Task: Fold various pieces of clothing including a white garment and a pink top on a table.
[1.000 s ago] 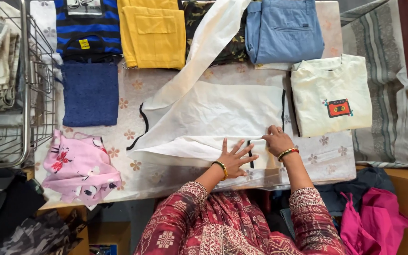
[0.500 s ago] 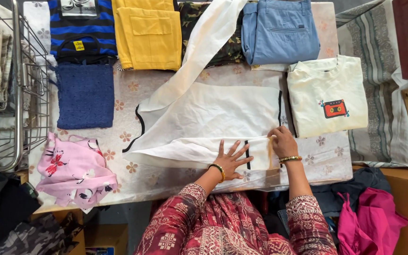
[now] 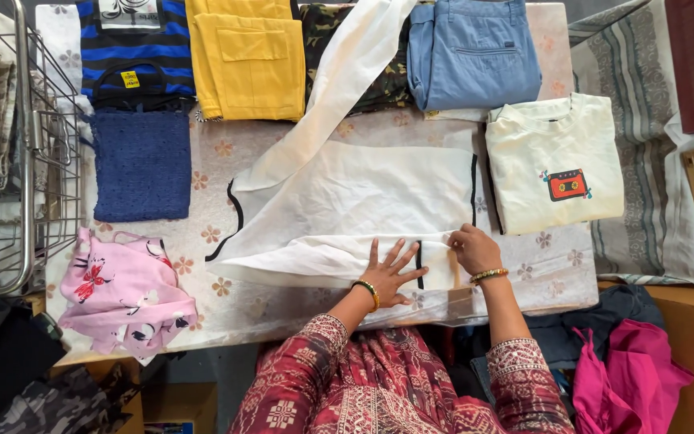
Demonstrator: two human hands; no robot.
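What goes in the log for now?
left hand: flat on white garment | right hand: pinching its edge | table

This looks like a home laundry corner. Folded clothes lie in rows on a tabletop (image 3: 226, 169) under a floral cover, beside a wire basket (image 3: 22, 145) of fabric. More garments are heaped on the floor (image 3: 628, 354).

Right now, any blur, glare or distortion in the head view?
Head view: sharp and evenly lit, no glare; left hand and right hand crisp on the white garment, casting only soft shadows; slight wide-angle bowing at the wire basket.
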